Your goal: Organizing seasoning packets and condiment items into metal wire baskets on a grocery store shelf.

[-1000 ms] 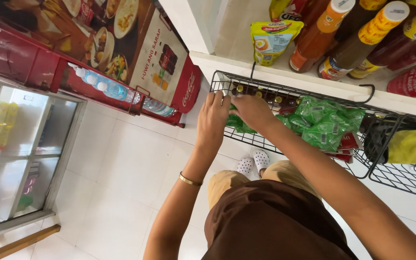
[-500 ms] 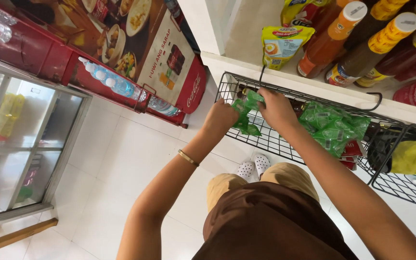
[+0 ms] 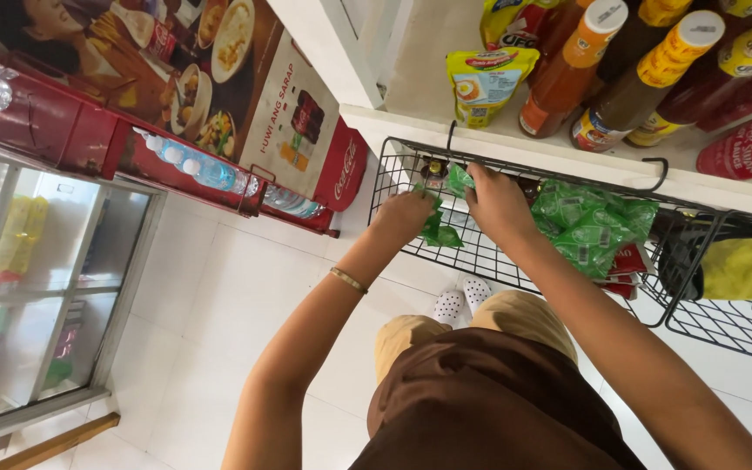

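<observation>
Nearest the camera is a brown shirt of soft cloth, with tan trousers below it and white perforated clogs on glossy white floor tiles. A thin gold bangle circles the left wrist.

Both arms reach up into a black wire basket that hangs by hooks from the white shelf edge. The left hand is curled closed around a small green sachet, crinkly and shiny, held inside the basket's left end. The right hand lies just beside it, fingers bent down over another green packet near the basket's back wall; how firmly it grips cannot be made out. To the right in the same basket sits a heap of green sachets over some red packets. A second wire basket further right holds a yellow pack.

On the shelf above stand a yellow pouch and plastic sauce bottles, orange and dark brown, with orange and yellow caps. Far left, a red drinks cooler with glass doors carries clear water bottles on top.
</observation>
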